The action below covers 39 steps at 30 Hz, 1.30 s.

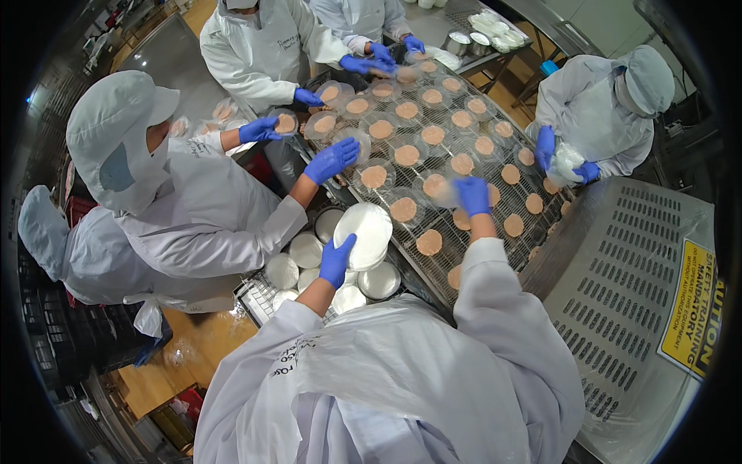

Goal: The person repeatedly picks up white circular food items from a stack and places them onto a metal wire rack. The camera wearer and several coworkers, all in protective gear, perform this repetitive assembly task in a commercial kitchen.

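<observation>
My left hand (338, 261), in a blue glove, grips a thick stack of round white sheets (365, 232), thumb on top. My right hand (473, 195), also blue-gloved and slightly blurred, reaches over a wire mesh conveyor (491, 259). Its fingers are closed on the edge of a clear round sheet (447, 196), smeared by motion above a pink round patty (434, 185). Many patties lie in rows on the mesh. Those toward the far left have clear round sheets on them, while nearer ones such as this patty (429, 242) are bare.
Round tubs (379, 281) of white sheets fill a wire rack beside my left arm. A co-worker (193, 185) at left holds a covered patty. More co-workers stand beyond, and another (599, 116) at far right holds a clear bundle. A slotted metal guard (618, 294) borders the conveyor's right.
</observation>
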Each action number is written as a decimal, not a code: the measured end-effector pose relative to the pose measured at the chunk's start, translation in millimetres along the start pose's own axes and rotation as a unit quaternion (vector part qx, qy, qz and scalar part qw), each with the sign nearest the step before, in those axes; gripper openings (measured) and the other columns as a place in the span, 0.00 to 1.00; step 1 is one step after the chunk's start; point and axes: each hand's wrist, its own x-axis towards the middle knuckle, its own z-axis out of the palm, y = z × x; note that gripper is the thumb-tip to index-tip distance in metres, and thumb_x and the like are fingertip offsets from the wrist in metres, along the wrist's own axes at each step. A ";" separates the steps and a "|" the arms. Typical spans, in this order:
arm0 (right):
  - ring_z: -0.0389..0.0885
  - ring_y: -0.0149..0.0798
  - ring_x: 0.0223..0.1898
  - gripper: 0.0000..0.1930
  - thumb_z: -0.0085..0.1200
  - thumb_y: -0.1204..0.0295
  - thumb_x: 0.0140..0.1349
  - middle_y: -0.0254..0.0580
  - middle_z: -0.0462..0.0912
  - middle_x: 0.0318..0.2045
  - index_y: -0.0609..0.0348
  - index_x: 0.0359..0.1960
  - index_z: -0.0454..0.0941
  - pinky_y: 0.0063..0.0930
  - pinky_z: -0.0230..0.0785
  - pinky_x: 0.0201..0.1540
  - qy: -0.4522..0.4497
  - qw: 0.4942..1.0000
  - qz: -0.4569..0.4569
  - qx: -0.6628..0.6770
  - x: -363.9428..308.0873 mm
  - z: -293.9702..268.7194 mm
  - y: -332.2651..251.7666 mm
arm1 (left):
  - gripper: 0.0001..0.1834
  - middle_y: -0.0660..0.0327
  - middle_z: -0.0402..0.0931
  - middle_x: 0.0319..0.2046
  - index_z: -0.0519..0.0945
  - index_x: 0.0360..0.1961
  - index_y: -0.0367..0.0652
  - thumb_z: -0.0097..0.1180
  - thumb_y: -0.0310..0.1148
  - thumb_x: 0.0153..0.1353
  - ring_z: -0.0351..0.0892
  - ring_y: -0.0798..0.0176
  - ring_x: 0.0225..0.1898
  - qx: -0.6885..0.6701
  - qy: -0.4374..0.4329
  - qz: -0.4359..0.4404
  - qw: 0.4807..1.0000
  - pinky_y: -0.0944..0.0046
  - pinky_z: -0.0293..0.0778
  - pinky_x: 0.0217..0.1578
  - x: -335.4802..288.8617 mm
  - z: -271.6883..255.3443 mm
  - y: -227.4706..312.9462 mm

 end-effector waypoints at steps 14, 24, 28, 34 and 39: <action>0.78 0.52 0.43 0.14 0.51 0.66 0.56 0.55 0.80 0.41 0.58 0.41 0.79 0.37 0.71 0.45 -0.111 0.993 0.017 0.041 -79.9 52.7 -38.5 | 0.26 0.54 0.76 0.46 0.70 0.54 0.32 0.59 0.35 0.57 0.77 0.61 0.45 0.020 -0.055 -0.005 0.998 0.63 0.73 0.46 -6.2 -13.2 -24.8; 0.80 0.54 0.39 0.16 0.59 0.62 0.51 0.52 0.82 0.35 0.60 0.37 0.79 0.41 0.71 0.42 -0.113 0.968 -0.007 0.222 -111.6 53.1 -87.7 | 0.25 0.54 0.76 0.45 0.71 0.53 0.32 0.59 0.34 0.57 0.77 0.61 0.44 0.043 -0.039 0.016 0.998 0.63 0.73 0.45 -29.8 -25.2 -14.7; 0.80 0.49 0.41 0.25 0.60 0.60 0.48 0.52 0.81 0.39 0.59 0.47 0.75 0.37 0.72 0.43 -0.059 0.970 0.208 -0.110 -68.0 -24.0 -31.0 | 0.25 0.54 0.76 0.46 0.71 0.53 0.32 0.60 0.34 0.57 0.77 0.61 0.45 0.038 -0.019 0.018 0.999 0.63 0.73 0.46 -36.3 -51.2 -19.5; 0.79 0.53 0.43 0.16 0.52 0.66 0.54 0.55 0.81 0.39 0.61 0.42 0.79 0.41 0.71 0.45 0.011 0.943 0.031 -0.331 -42.3 25.9 106.8 | 0.27 0.55 0.75 0.47 0.70 0.55 0.34 0.60 0.36 0.56 0.76 0.61 0.46 0.025 -0.041 -0.016 0.999 0.63 0.73 0.46 -36.5 -24.6 -14.8; 0.78 0.55 0.42 0.16 0.52 0.65 0.53 0.57 0.79 0.41 0.61 0.40 0.79 0.39 0.70 0.47 -0.123 0.982 0.052 -0.131 -80.4 42.0 13.1 | 0.26 0.55 0.75 0.46 0.71 0.54 0.34 0.60 0.35 0.56 0.77 0.61 0.45 0.035 -0.048 -0.006 0.998 0.63 0.74 0.45 -18.2 -4.7 -30.9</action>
